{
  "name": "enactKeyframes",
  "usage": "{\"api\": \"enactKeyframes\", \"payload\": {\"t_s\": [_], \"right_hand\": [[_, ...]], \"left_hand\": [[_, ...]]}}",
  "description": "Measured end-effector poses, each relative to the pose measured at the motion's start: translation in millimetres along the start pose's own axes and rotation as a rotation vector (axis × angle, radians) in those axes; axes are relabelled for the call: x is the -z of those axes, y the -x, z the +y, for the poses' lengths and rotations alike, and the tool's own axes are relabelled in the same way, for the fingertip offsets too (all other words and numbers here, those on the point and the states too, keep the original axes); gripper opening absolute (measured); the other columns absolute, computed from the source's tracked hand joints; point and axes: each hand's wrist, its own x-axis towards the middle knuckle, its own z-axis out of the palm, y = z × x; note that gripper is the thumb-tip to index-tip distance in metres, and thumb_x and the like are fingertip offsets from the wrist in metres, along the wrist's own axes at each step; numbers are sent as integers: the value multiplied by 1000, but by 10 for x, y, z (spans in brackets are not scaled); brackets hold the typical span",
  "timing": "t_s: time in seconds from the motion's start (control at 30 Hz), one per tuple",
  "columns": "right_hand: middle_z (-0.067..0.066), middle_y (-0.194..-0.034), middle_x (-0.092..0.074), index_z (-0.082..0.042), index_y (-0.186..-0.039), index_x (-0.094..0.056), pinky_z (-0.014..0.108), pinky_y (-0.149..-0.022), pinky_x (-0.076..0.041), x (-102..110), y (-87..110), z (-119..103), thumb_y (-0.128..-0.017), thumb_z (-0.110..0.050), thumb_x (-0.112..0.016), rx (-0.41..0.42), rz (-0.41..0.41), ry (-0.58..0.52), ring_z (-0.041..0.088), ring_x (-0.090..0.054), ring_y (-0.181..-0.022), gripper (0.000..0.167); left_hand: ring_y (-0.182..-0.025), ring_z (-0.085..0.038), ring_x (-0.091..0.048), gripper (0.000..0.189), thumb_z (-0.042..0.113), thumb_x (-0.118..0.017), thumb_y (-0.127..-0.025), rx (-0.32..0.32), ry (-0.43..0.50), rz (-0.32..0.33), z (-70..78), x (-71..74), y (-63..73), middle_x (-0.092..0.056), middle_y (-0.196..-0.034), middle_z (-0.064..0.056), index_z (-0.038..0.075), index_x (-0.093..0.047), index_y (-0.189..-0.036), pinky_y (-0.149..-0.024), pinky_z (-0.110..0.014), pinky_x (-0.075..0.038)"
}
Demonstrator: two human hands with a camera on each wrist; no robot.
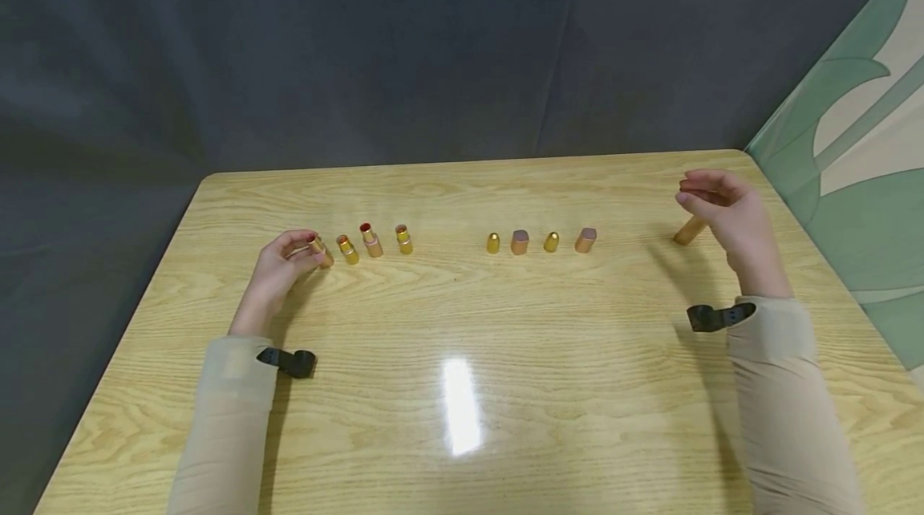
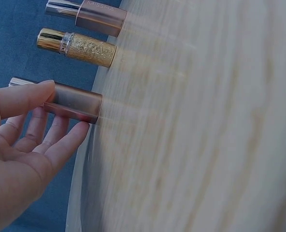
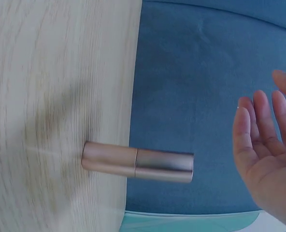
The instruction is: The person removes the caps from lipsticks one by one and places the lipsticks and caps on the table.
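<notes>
At the left end of a row of uncapped lipsticks, my left hand (image 1: pixel 277 270) holds a rose-gold lipstick (image 2: pixel 78 103) between thumb and fingers. Its base stands on the table and its metal collar points up. Beside it stand a gold lipstick (image 1: pixel 348 251), a rose-gold lipstick with a dark red inside (image 1: pixel 371 242) and another gold one (image 1: pixel 404 240). Far to the right, my right hand (image 1: pixel 732 214) hovers with loosely bent fingers, holding nothing. A capped rose-gold lipstick (image 3: pixel 138 163) stands upright near it, apart from the fingers in the right wrist view.
Right of the middle, a row of caps stands on the wooden table (image 1: pixel 375 322): gold (image 1: pixel 493 243), rose-gold (image 1: pixel 520 242), gold (image 1: pixel 552 242) and rose-gold (image 1: pixel 586 240). Dark cloth (image 1: pixel 404 50) hangs behind the table; green-and-white patterned fabric (image 1: pixel 866 170) lies along its right side.
</notes>
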Motion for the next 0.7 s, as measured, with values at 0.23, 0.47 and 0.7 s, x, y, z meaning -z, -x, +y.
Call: {"api": "enactKeyframes", "payload": {"t_s": [0.23,0.47,0.7], "right_hand": [[-19,-86,-68,-23,-95,-68,3,-68,-44,86,18,24,-87,-1,-66,-9,94,-180,-7,-61,-80,23],[-16,-83,-68,-21,-91,-69,3,-67,-47,184,24,89,-85,2,-67,-33,147,-243,-5,-61,-77,24],[-18,-90,-64,-22,-98,-67,3,-67,-47,256,33,140,-83,-1,-70,-71,174,-191,-3,-56,-85,27]], "left_hand": [[-95,9,-51,45,6,-58,-94,4,-8,-2,1,-1,-8,-49,-115,10,-4,-41,-134,-82,-5,-47],[-96,8,-50,43,8,-58,-94,21,-12,-5,-6,8,-9,-48,-118,7,-1,-43,-133,-82,-5,-47],[-97,7,-50,43,8,-57,-95,21,-11,-8,-16,17,-7,-48,-116,9,-1,-42,-134,-82,-5,-47]]}}
